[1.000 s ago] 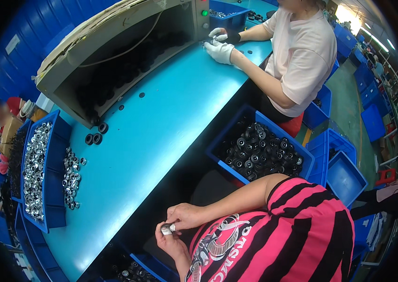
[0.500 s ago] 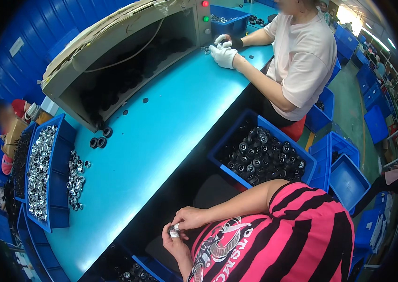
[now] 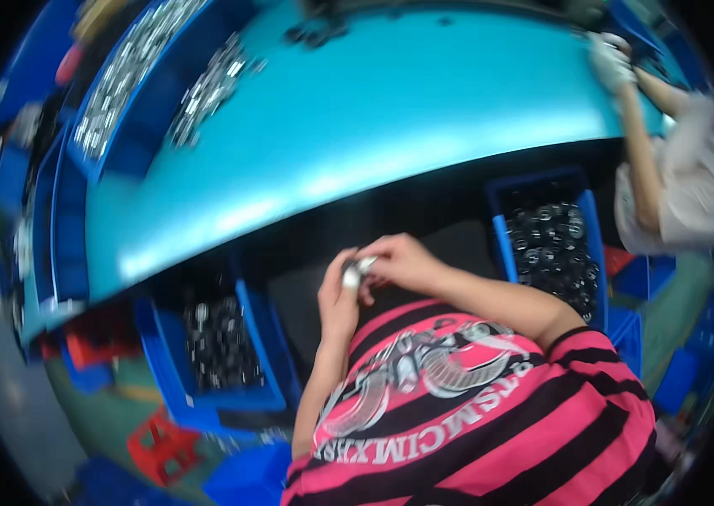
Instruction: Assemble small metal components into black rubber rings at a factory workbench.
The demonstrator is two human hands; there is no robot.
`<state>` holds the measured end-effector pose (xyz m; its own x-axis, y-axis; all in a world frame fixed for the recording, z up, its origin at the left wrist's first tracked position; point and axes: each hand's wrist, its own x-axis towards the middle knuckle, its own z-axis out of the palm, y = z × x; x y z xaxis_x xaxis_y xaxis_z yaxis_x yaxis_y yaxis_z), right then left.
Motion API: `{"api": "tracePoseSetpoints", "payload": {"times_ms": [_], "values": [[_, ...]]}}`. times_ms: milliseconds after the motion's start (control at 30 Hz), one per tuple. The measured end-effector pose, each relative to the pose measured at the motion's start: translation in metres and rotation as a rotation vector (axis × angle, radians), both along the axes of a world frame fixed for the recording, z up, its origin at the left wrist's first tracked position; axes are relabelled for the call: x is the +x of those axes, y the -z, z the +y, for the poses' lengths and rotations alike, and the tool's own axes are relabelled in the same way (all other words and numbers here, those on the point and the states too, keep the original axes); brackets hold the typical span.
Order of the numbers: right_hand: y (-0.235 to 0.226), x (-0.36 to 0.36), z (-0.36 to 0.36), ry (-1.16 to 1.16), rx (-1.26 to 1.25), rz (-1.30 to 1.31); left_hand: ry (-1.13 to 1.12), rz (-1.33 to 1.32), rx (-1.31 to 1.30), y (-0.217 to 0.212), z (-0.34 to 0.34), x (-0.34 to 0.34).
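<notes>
The person's left hand and right hand are brought together above the lap, just below the near edge of the turquoise table. Both are closed narrowly around one small silvery metal part, pinched between the fingertips; its exact shape is too blurred to tell. A blue bin of dark ring-shaped parts sits low on the person's left, and a second blue bin of similar dark parts sits on the right. At the table's far left, a long blue tray holds shiny metal pieces, with a loose pile of shiny pieces on the table beside it. A co-worker's gloved hand works at the far right corner of the table, well apart. On the evidence, work appears to be mid-run: one piece is in hand, both bins of dark parts look well filled, and many shiny pieces remain. How many pieces are finished cannot be told.
</notes>
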<state>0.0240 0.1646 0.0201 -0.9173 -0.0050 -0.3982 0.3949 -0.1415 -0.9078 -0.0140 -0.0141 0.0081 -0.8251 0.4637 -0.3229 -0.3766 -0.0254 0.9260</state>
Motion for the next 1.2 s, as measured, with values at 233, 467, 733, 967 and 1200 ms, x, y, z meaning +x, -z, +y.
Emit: {"api": "tracePoseSetpoints", "payload": {"times_ms": [233,467,733,967,1200], "values": [[0.008,-0.004,0.0,-0.057,-0.087,-0.116,0.002,-0.151,-0.006,0.004,-0.007,0.003],[0.008,-0.002,-0.001,-0.018,0.009,-0.088,0.13,0.047,-0.114,-0.018,0.003,0.009],[0.016,-0.003,-0.011,-0.004,0.218,-0.024,0.098,0.507,-0.48,-0.002,0.002,0.013],[0.017,-0.003,-0.018,-0.016,0.287,0.017,0.018,0.576,-0.512,-0.004,0.003,0.016],[0.029,-0.006,-0.013,0.032,-0.161,-0.127,-0.04,0.235,-0.27,0.004,0.002,0.01]]}}
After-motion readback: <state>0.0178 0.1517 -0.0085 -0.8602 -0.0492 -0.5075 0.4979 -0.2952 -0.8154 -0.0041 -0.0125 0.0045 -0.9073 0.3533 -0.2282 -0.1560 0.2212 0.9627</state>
